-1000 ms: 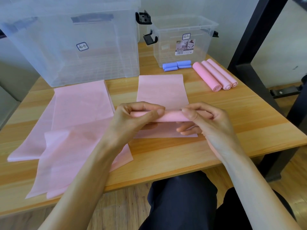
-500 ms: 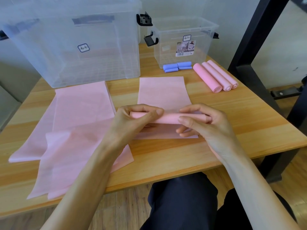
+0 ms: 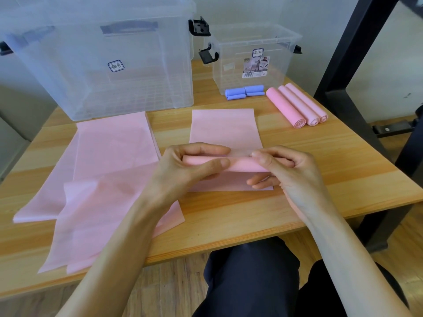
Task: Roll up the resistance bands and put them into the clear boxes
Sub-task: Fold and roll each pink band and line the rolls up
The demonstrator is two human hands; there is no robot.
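Hands at the middle of a wooden bench (image 3: 332,161), seen from above by the person wearing the camera; both grip one partly rolled pink band (image 3: 238,164). Left hand (image 3: 183,170) curls around the left end of the roll, fingers over the top and thumb pressed against its near side; right hand (image 3: 288,170) pinches the right end, index finger and thumb bent over the roll, the other fingers tucked beneath it. Unrolled part of this band lies flat on the bench, stretching away from the hands toward the far side; a short flat strip also shows on the near side below the roll.

Flat pink bands (image 3: 103,170) lie overlapping to the left, one reaching the near edge of the bench. Three finished pink rolls (image 3: 295,104) lie side by side, touching, at the far right; just left of them sit small blue rolls (image 3: 243,92), right in front of the small clear box (image 3: 254,56). Large clear box (image 3: 98,58) stands at the far left; both boxes have black latches. Dark trousers (image 3: 251,277) show below the bench edge; a black frame (image 3: 357,46) rises at the right.
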